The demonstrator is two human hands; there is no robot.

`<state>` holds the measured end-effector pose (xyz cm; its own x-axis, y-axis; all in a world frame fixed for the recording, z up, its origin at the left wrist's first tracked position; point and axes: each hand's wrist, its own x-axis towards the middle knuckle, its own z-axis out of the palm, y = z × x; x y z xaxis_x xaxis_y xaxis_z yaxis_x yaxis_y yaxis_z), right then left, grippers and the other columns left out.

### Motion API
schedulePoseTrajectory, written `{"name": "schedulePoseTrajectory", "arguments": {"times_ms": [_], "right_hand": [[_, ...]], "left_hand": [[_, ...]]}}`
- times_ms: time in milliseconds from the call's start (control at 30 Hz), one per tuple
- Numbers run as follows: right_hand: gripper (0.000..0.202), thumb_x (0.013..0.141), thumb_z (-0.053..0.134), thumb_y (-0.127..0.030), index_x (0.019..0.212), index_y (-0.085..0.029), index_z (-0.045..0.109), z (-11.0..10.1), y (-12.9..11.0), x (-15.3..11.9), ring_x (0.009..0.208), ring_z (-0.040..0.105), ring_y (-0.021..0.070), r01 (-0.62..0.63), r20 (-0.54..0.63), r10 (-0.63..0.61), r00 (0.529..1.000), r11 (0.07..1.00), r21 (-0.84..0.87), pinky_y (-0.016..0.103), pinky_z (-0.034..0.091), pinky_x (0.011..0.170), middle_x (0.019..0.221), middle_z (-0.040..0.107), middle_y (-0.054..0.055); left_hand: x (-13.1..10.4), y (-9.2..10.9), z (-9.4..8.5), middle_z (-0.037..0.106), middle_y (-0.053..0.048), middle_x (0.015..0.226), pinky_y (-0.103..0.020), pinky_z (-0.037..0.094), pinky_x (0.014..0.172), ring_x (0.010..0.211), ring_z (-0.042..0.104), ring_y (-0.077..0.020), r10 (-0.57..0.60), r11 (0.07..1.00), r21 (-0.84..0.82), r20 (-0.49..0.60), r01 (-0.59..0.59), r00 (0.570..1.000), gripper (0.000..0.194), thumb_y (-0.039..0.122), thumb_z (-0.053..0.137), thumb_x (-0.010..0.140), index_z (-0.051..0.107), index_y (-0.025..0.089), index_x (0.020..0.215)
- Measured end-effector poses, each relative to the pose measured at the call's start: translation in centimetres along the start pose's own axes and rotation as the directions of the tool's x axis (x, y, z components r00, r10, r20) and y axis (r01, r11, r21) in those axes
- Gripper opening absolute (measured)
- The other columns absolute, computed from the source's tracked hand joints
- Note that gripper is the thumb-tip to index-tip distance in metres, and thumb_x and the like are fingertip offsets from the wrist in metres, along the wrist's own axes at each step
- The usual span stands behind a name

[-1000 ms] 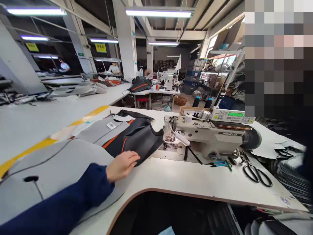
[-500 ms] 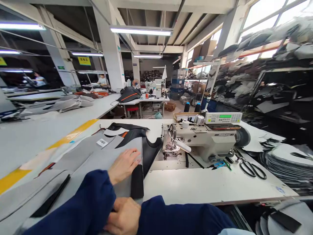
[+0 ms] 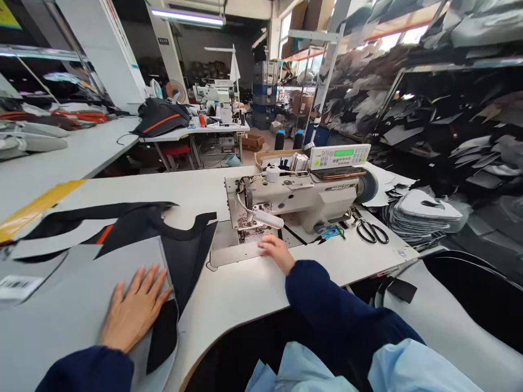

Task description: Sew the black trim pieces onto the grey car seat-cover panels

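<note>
My left hand (image 3: pixel 134 309) lies flat with fingers spread on a light grey fabric panel (image 3: pixel 77 310). A black patch (image 3: pixel 163 335) shows at the panel's edge beside that hand. Dark cut pieces (image 3: pixel 183 256) with a curved edge extend from beneath the panel. Just in front of the needle area of a sewing machine (image 3: pixel 302 198) is my right hand (image 3: pixel 277 253). Its fingers are loosely stretched out and slightly blurred, with nothing visible in them. Close to its fingertips a narrow black strip (image 3: pixel 294 235) runs across the machine bed.
Black-handled scissors (image 3: pixel 371 232) and a small blue tool (image 3: pixel 329 234) lie right of the machine. Stacked grey cut pieces (image 3: pixel 425 209) stand at the table's right end. More grey panels (image 3: pixel 461 310) hang lower right. The table's front edge curves inward near me.
My right hand has left the grey panel and moved to the machine's front. My left hand now lies flatter on the panel. The view has turned right and down.
</note>
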<state>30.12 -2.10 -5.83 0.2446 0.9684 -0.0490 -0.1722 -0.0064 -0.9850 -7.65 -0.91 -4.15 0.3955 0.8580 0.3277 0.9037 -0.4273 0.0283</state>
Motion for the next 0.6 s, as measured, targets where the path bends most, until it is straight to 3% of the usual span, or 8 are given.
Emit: {"name": "schedulePoseTrajectory", "arguments": {"times_ms": [100,167,233,300,367,433,533,600], "right_hand": [[0.032,0.064,0.061,-0.043,0.083,-0.019,0.052,0.7,0.3,3.4,0.089,0.062,0.021,-0.024,-0.031,0.029,0.999,0.99,0.141,0.029,0.051,0.065,0.092,0.057,0.006],[0.033,0.066,0.055,-0.049,0.08,-0.019,0.048,0.9,0.3,4.2,0.091,0.063,0.0222,-0.01,-0.053,0.02,0.998,0.981,0.192,0.028,0.05,0.064,0.089,0.058,0.007],[0.034,0.071,0.046,-0.053,0.077,-0.019,0.046,0.8,0.2,3.9,0.091,0.064,0.0231,0.021,-0.064,-0.009,0.998,0.983,0.183,0.028,0.05,0.062,0.089,0.058,0.008],[0.035,0.077,0.037,-0.053,0.078,-0.019,0.046,0.5,0.0,3.0,0.089,0.064,0.0232,0.062,-0.055,-0.056,0.997,0.992,0.112,0.03,0.051,0.065,0.092,0.059,0.009],[0.034,0.082,0.033,-0.049,0.081,-0.018,0.048,0.0,-0.4,2.1,0.089,0.064,0.0229,0.11,-0.021,-0.111,0.994,0.994,-0.023,0.033,0.051,0.07,0.096,0.059,0.009],[0.026,0.085,0.037,-0.04,0.082,-0.017,0.05,-0.5,-1.0,1.7,0.094,0.062,0.0243,0.168,0.042,-0.163,0.986,0.962,-0.216,0.038,0.049,0.081,0.095,0.06,0.009],[0.011,0.081,0.045,-0.02,0.084,-0.015,0.054,-1.5,-1.9,2.1,0.114,0.05,0.0289,0.278,0.178,-0.216,0.96,0.814,-0.51,0.052,0.03,0.102,0.103,0.061,0.013],[0.017,0.078,0.048,-0.01,0.093,-0.013,0.056,-2.3,-2.4,2.7,0.126,0.038,0.0289,0.348,0.28,-0.216,0.935,0.7,-0.623,0.055,0.012,0.11,0.116,0.057,0.017]], "left_hand": [[-0.1,0.8,-1.6,0.054,-0.011,0.132,-0.051,0.041,0.1,0.12,0.052,-0.0284,-0.011,0.999,-0.035,0.046,0.013,0.999,0.052,0.043,0.025,0.09,0.057,0.018,0.122],[1.2,2.9,-3.2,0.057,-0.01,0.129,-0.039,0.05,0.093,0.111,0.059,-0.0229,-0.007,0.995,-0.101,-0.005,0.006,1.0,0.049,0.045,0.028,0.092,0.057,0.017,0.119],[3.2,6.4,-4.4,0.056,-0.009,0.129,-0.035,0.049,0.095,0.112,0.057,-0.0208,0.102,0.985,-0.131,-0.077,-0.112,0.992,0.044,0.043,0.032,0.093,0.057,0.017,0.118],[5.5,10.7,-4.6,0.057,-0.009,0.128,-0.038,0.045,0.1,0.115,0.055,-0.0207,0.336,0.932,-0.12,-0.056,-0.341,0.94,0.041,0.039,0.032,0.095,0.056,0.018,0.12],[7.9,14.9,-3.4,0.059,-0.009,0.125,-0.039,0.044,0.1,0.113,0.055,-0.0208,0.502,0.86,-0.118,0.033,-0.496,0.864,0.041,0.038,0.031,0.095,0.055,0.017,0.121],[10.0,18.4,-0.9,0.056,-0.013,0.127,-0.042,0.043,0.1,0.116,0.053,-0.023,0.534,0.845,-0.105,0.127,-0.524,0.836,0.042,0.035,0.032,0.095,0.053,0.014,0.123],[12.3,21.4,3.7,0.049,-0.019,0.135,-0.044,0.04,0.103,0.125,0.046,-0.0279,0.437,0.9,-0.081,0.166,-0.429,0.884,0.045,0.03,0.035,0.092,0.049,0.006,0.128],[13.1,22.2,6.0,0.047,-0.02,0.136,-0.046,0.039,0.105,0.127,0.044,-0.0301,0.361,0.932,-0.089,0.15,-0.351,0.92,0.047,0.029,0.035,0.091,0.047,0.003,0.129]]}}
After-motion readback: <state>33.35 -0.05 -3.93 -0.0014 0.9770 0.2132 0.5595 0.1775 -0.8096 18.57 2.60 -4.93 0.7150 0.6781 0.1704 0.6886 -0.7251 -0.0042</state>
